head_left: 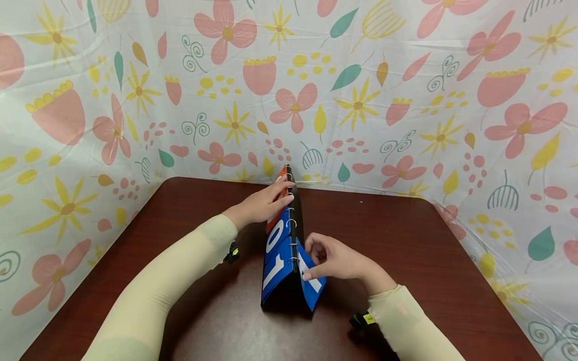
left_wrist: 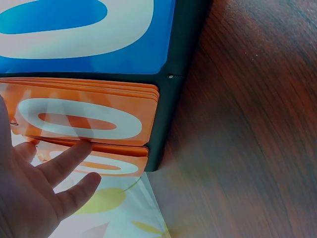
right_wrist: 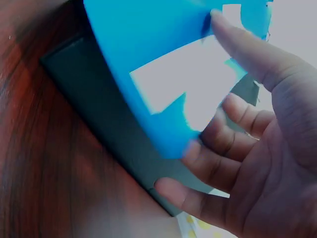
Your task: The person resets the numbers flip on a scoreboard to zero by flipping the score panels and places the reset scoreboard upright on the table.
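A tent-shaped flip scoreboard (head_left: 273, 281) with a ringed top edge stands on the table. Its left face has blue cards with a white 0 and 1. Farther back are orange cards (left_wrist: 81, 119) with white zeros. Over the far part of the top edge lies my left hand (head_left: 266, 200), fingers rather straight and touching the board. On the near right side, my right hand (head_left: 338, 258) pinches a blue card (right_wrist: 143, 44) between thumb and fingers, and the card stands away from the black backing (right_wrist: 89, 94). Its white digit is partly covered by the thumb.
Dark reddish-brown wood makes up the table (head_left: 384, 225). A flowered cloth (head_left: 406, 90) hangs along its back and sides. Black straps with yellow tags sit at both wrists, below cream sleeves (head_left: 153, 286).
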`<state>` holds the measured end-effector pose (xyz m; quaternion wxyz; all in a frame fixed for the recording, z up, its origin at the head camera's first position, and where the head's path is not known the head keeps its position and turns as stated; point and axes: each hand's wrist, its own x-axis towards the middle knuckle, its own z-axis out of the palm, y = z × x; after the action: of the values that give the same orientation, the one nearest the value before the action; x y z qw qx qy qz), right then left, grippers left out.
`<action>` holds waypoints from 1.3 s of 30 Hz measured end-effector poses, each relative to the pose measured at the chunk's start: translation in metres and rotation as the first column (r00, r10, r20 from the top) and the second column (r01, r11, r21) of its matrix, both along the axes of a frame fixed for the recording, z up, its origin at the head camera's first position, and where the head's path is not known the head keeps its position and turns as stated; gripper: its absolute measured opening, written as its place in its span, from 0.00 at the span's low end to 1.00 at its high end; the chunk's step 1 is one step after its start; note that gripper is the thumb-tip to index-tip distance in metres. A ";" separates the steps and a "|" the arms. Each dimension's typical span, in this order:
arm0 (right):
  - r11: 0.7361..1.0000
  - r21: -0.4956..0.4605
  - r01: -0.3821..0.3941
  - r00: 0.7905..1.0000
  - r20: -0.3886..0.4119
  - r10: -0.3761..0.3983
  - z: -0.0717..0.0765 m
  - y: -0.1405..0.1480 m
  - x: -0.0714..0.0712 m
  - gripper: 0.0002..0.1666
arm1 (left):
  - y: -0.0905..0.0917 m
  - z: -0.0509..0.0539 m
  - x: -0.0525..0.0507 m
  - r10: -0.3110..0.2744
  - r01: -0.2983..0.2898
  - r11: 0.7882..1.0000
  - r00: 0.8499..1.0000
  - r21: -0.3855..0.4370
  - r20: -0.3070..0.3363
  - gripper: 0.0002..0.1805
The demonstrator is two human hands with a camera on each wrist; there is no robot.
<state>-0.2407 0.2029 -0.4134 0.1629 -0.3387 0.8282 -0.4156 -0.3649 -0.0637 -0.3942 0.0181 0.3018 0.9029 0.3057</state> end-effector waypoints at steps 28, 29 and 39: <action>0.998 -0.060 -0.003 1.000 0.021 0.004 0.021 0.045 -0.015 0.08 | 0.001 -0.002 -0.002 0.014 -0.014 1.000 1.000 -0.020 0.001 0.40; 0.996 -0.091 -0.011 0.999 0.037 0.015 0.023 0.049 -0.015 0.10 | 0.001 -0.002 -0.002 0.012 -0.012 1.000 1.000 -0.020 0.002 0.40; 0.741 -0.615 -0.270 0.881 0.152 0.448 0.040 0.059 -0.010 0.38 | 0.001 -0.002 -0.003 0.024 -0.024 1.000 1.000 -0.020 0.017 0.38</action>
<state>-0.2511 0.2621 -0.3731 0.2500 -0.4617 0.5474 -0.6517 -0.3675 -0.0625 -0.3963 0.0251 0.2882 0.9092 0.2995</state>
